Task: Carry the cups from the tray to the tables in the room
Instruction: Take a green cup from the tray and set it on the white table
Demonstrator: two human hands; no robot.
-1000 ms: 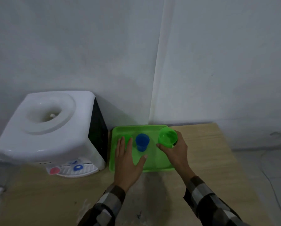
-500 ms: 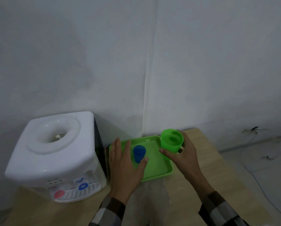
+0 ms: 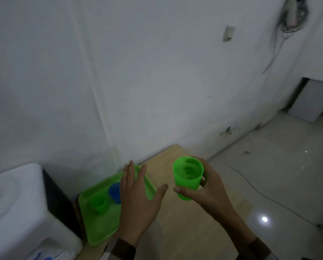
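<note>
head-worn view, looking down, close over hands (image 3: 138, 199)

A white plastic water dispenser (image 3: 16, 212) is standing at the left of a light wooden surface (image 3: 185, 231), against a pale wall; a thin dark cable (image 3: 260, 194) is trailing across the glossy tiled floor (image 3: 288, 175) nearby.

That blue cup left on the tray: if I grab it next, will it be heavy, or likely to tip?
The blue cup looks like thin plastic, the same sort as the green cup in the right hand, so probably light and stiff. It stands upright on the tray close beside a second green cup, so a careless grab could knock either over. Whether it holds liquid cannot be seen.
</note>
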